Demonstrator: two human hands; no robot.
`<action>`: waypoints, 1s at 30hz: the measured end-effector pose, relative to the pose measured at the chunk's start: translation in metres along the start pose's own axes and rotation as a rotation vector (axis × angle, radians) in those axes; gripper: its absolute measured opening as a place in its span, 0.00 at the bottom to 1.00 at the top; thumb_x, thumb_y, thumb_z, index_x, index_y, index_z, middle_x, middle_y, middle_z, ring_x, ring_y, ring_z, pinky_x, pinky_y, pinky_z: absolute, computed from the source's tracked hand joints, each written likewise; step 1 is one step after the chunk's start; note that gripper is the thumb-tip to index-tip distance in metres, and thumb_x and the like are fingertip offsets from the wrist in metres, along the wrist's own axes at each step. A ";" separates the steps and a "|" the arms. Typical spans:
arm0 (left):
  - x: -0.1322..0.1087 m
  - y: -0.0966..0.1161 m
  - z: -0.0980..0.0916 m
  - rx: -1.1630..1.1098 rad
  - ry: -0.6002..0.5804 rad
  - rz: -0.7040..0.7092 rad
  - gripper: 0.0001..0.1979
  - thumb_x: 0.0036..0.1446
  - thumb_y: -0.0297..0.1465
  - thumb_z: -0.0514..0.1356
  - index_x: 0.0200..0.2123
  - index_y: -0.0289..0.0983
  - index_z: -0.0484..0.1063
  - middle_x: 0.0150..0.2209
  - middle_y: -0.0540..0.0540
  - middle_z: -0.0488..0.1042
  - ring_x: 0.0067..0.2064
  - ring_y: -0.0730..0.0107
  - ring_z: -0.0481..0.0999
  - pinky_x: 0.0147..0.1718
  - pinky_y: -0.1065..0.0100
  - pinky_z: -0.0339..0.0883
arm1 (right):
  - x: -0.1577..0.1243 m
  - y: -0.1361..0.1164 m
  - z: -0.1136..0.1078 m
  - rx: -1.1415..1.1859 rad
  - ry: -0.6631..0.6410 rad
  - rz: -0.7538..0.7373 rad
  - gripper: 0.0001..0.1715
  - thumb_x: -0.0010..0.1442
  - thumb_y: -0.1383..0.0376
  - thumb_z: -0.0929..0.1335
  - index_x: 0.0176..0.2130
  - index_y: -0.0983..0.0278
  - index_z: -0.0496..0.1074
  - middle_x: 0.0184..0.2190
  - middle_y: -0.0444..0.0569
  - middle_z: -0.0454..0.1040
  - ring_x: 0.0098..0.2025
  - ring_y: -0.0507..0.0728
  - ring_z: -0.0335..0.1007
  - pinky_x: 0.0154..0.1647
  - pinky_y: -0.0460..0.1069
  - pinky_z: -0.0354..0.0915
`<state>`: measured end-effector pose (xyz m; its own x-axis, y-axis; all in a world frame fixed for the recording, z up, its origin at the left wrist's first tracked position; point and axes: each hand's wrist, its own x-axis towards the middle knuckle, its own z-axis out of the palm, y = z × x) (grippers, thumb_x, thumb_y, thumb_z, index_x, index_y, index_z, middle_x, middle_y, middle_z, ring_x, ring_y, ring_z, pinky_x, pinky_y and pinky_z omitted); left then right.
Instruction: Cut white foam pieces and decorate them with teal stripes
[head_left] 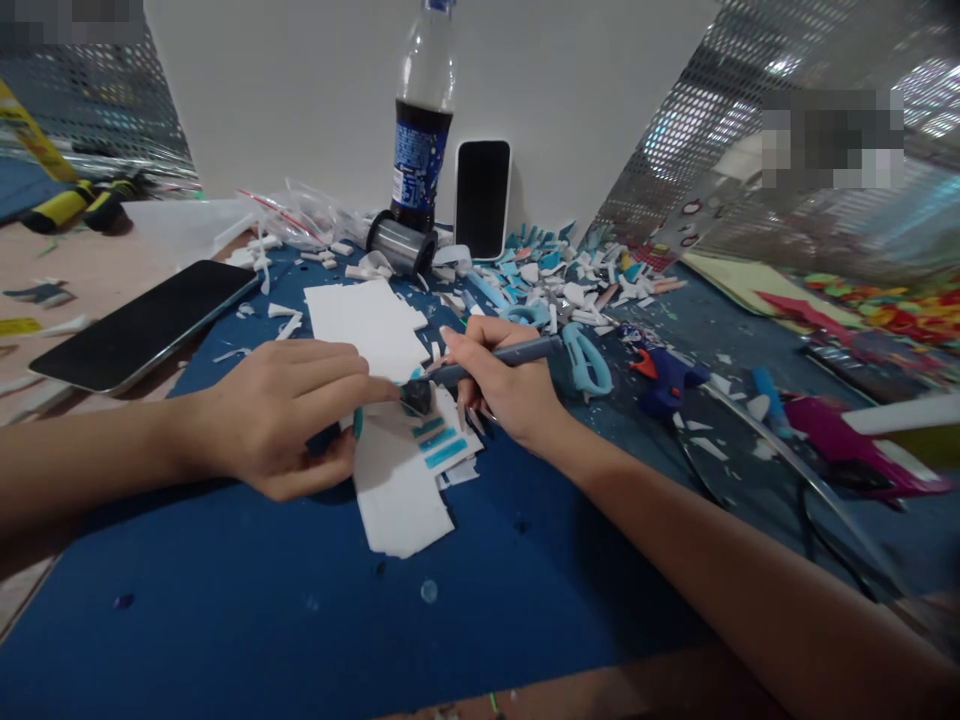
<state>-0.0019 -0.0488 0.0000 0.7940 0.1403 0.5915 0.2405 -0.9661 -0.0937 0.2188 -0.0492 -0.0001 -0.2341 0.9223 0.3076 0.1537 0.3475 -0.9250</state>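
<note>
At frame centre, the right hand [499, 378] pinches a grey pen [526, 351], long axis near-horizontal, tip leftward. The left hand [300, 412], partly curled, adjoins a small dark piece [417, 399] between the 2 hands; its grip is indeterminable.

We're likely in a craft workshop: cut scraps [574, 292] heaped beyond our right hand [510, 385], a glue gun [666, 384] to its right.
</note>
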 end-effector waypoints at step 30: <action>0.005 0.006 -0.003 0.139 -0.038 0.219 0.13 0.49 0.22 0.52 0.39 0.25 0.69 0.24 0.41 0.74 0.23 0.65 0.71 0.20 0.66 0.65 | -0.006 -0.004 0.005 -0.085 -0.030 -0.076 0.26 0.60 0.56 0.68 0.17 0.64 0.59 0.11 0.37 0.63 0.13 0.44 0.59 0.17 0.42 0.59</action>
<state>0.0020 -0.0546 0.0051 0.8553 -0.0580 0.5148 0.1333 -0.9356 -0.3268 0.2148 -0.0566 0.0007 -0.2771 0.8874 0.3684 0.2152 0.4310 -0.8763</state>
